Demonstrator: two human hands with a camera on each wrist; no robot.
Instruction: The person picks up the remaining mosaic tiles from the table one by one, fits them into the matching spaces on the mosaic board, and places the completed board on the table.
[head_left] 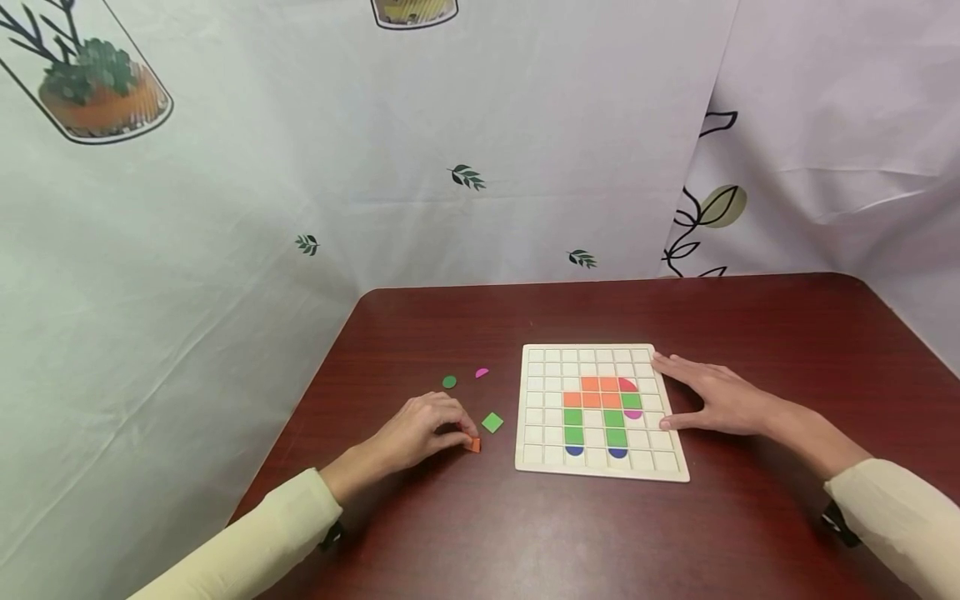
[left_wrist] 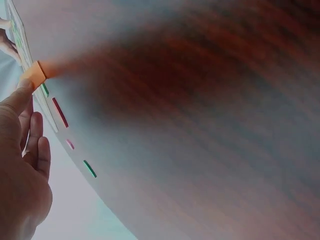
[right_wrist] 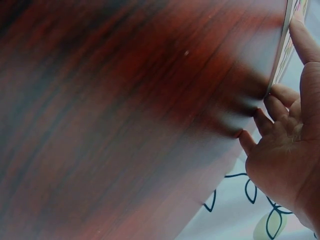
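Left hand (head_left: pixel 420 432): nearly closed, thumb and fingertips pinching a small orange piece (head_left: pixel 476 445); the other fingers curl loosely. The piece sits left of the gridded board (head_left: pixel 531 435), just beside a loose green square (head_left: pixel 492 422). Whether it touches the table (head_left: pixel 600 533), I cannot tell from here.

Right hand (head_left: pixel 723 400): wide open, thumb and fingers spread, gripping nothing. The index fingertip touches the board near its far right corner; the thumb tip touches the right edge lower down.

Board: flat on the table between both hands, bearing orange, green, blue, pink and red pieces. A green disc (head_left: pixel 449 382) and a pink half-disc (head_left: pixel 482 372) lie beyond the left hand.
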